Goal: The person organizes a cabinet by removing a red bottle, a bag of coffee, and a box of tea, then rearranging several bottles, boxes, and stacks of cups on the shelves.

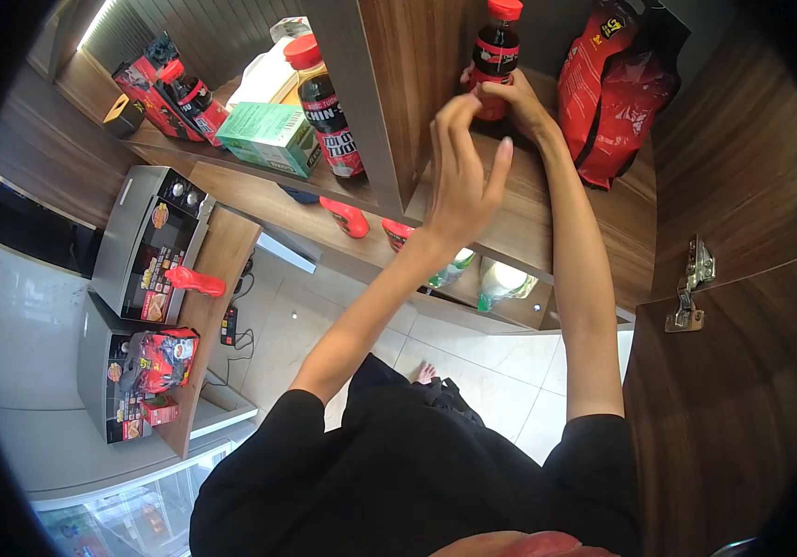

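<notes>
**Two hands up at the shelf, one on a bottle**

Two of our hands are raised to the wooden shelf [547,223]. Our right hand [515,102] is wrapped around the lower part of a dark bottle [496,46] with a red cap, which stands upright on the shelf; the fingers cover the bottle's base, so we cannot see where it meets the board. Our left hand [463,176] hangs in front of the shelf edge, fingers loosely spread and holding nothing, just below the bottle and apart from it.

Right of the bottle leans a red bag [617,93], its top cut off by the frame edge. Between bag and bottle a strip of bare shelf shows. Left of the bottle a wooden divider [398,93] rises close by, leaving little room on that side. Beyond the divider stand a larger sauce bottle [329,111] and a green box [268,135]. Items under the shelf are half hidden by our left forearm.
</notes>
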